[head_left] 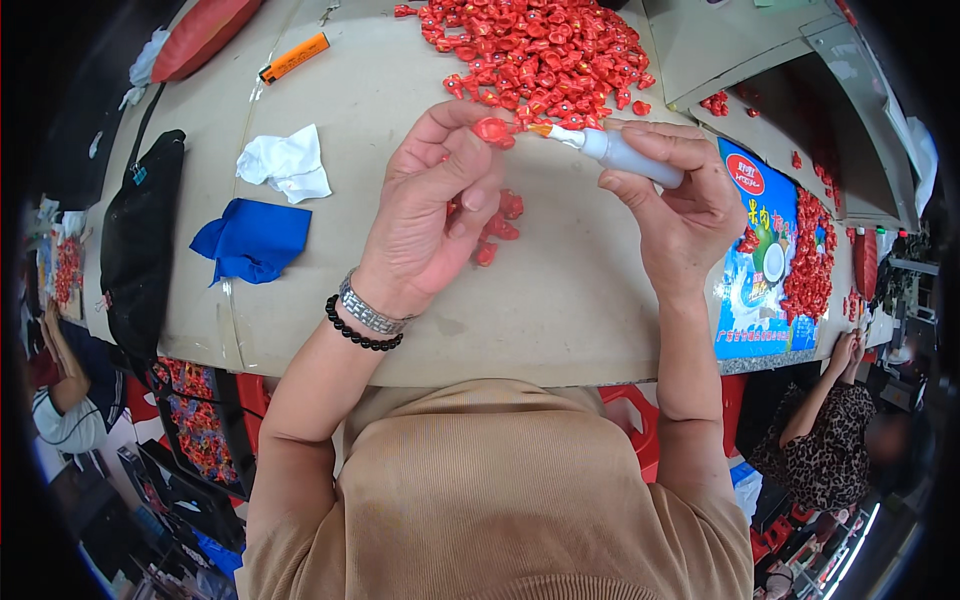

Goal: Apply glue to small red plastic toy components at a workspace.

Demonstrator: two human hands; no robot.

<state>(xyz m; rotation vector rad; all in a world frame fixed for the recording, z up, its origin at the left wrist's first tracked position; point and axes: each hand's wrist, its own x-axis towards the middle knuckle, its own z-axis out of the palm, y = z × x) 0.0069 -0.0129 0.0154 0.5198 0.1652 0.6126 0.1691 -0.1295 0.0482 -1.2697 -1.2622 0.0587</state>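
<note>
Between thumb and fingertips, my left hand (435, 200) pinches a small red plastic figure (493, 131). My right hand (685, 200) is wrapped round a small white bottle (632, 156) with a narrow orange-brown tip. That tip points left and reaches the red figure's right side; whether it touches I cannot tell. More red pieces (498, 228) lie on the table just beyond my left palm, partly hidden by it. A big heap of the same red pieces (550, 55) spreads over the table behind both hands.
To the left lie a white cloth (285, 163), a blue cloth (250, 240), an orange utility knife (293, 58) and a black bag (143, 245). At right, a blue printed sheet (750, 300) bears red pieces. A co-worker (825, 425) sits at right; another person's arm (65, 355) shows far left.
</note>
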